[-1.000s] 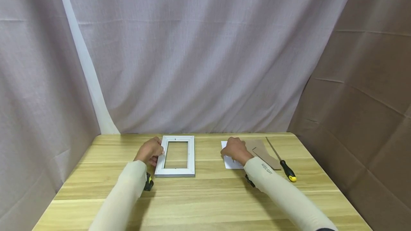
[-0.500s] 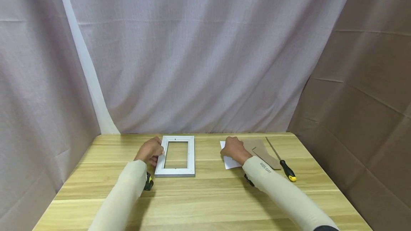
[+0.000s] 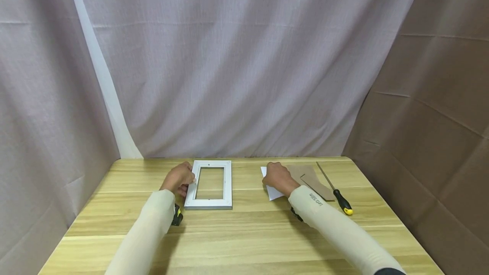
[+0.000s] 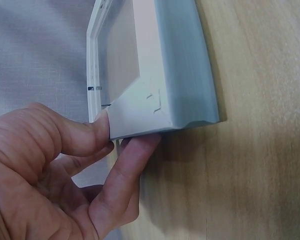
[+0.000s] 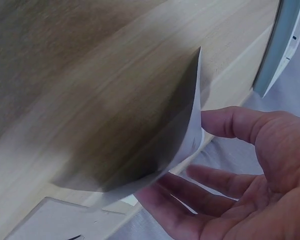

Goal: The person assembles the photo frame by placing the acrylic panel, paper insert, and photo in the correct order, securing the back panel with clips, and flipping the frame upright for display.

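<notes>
A white picture frame [image 3: 209,185] lies flat on the wooden table [image 3: 244,232], with nothing in its opening. My left hand [image 3: 186,180] grips its left edge; in the left wrist view the thumb [image 4: 85,135] and a finger [image 4: 135,160] pinch the frame [image 4: 160,75] at its side. My right hand [image 3: 270,177] holds a white paper sheet [image 3: 273,191] to the right of the frame. The right wrist view shows the sheet [image 5: 160,145] curled up off the table between thumb [image 5: 235,122] and fingers [image 5: 190,200].
A brown cardboard backing [image 3: 311,179] lies just right of the paper. A screwdriver [image 3: 336,192] with a black and yellow handle rests beyond it. Grey and brown curtains close in the table's far and side edges.
My right hand has drawn the paper sheet slightly to the left, with its edge lifted. The left hand and the frame have stayed in place.
</notes>
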